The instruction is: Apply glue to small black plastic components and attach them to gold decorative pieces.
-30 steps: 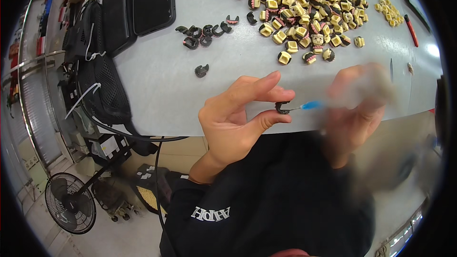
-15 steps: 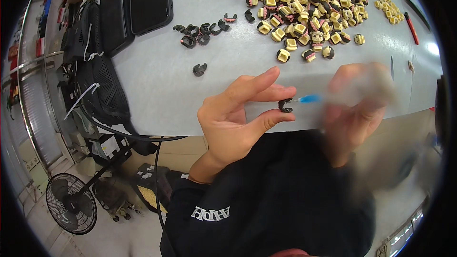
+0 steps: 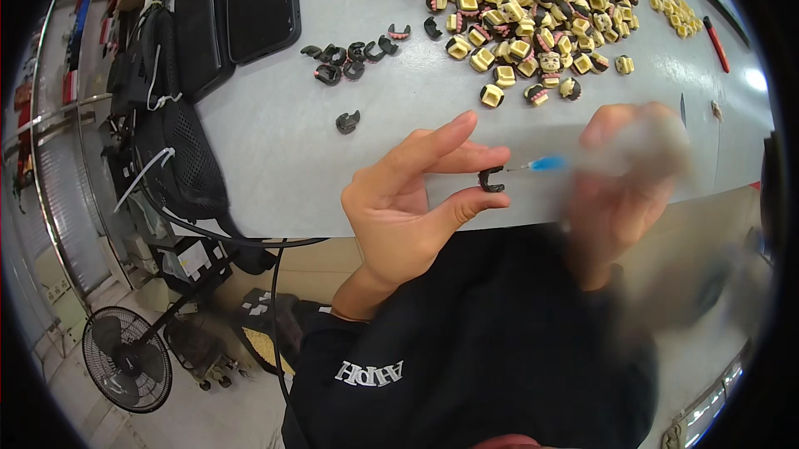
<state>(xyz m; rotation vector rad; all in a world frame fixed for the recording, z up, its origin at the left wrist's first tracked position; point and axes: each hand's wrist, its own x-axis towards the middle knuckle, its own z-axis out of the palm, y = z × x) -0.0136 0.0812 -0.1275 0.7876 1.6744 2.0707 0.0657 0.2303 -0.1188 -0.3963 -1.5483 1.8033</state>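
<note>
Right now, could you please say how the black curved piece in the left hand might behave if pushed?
The black curved piece is probably light, being far smaller than the left hand. It may pivot, pinched only between the fingers.

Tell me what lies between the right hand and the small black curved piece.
In the head view, a blue tip with a thin needle lies between the right hand and the black piece, which the left hand pinches.

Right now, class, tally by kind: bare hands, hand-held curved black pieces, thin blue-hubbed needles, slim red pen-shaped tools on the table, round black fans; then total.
Bare left hand, right hand: 2
Held curved black piece: 1
Blue-hubbed needle: 1
Slim red tool: 1
Fan: 1
Total: 6
</note>
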